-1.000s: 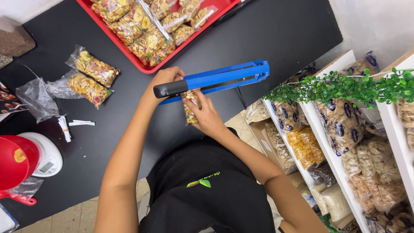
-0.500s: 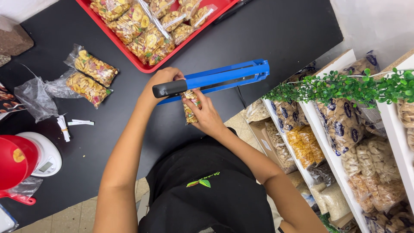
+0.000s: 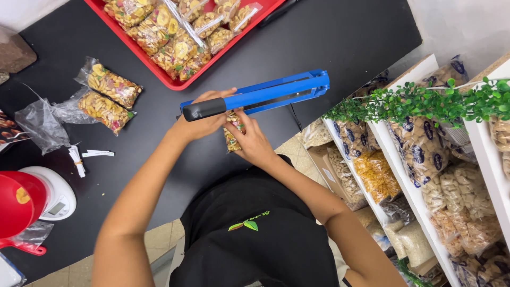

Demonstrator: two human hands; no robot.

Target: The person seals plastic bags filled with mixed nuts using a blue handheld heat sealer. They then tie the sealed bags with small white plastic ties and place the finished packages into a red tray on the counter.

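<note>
While pressing over the black table [image 3: 340, 37], curling the left hand [image 3: 201, 123] around the matte black grip of a blue heat sealer [image 3: 255, 96], fingers wrapped shut over that handle and the wrist lying flat. Holding the long, rigid metal arm of the sealer a little apart from its base, tilting up toward the right. Pinching a small clear plastic bag of mixed nuts [image 3: 232, 133] with the right hand [image 3: 254, 142], fingers partly closed on the crinkly film, thumb on top, the bag's upper end tucked under the sealer arm just beside the left hand. Bending both forearms in toward the chest, elbows out, above a black shirt.

Lying farther off on the table: two filled glossy packets [image 3: 109, 95], lumpy with yellow and brown pieces, beside an empty crumpled clear bag [image 3: 37, 123]. Sitting at the far edge, a red plastic tray [image 3: 175, 82] heaped with similar shiny packets. Resting near the left edge, a red scoop [image 3: 18, 210] on a white kitchen scale [image 3: 56, 199], with small white paper strips [image 3: 85, 155] nearby. Standing at the right, white shelves [image 3: 404, 159] stacked with bagged snacks under a trailing green plastic vine [image 3: 425, 98].
</note>
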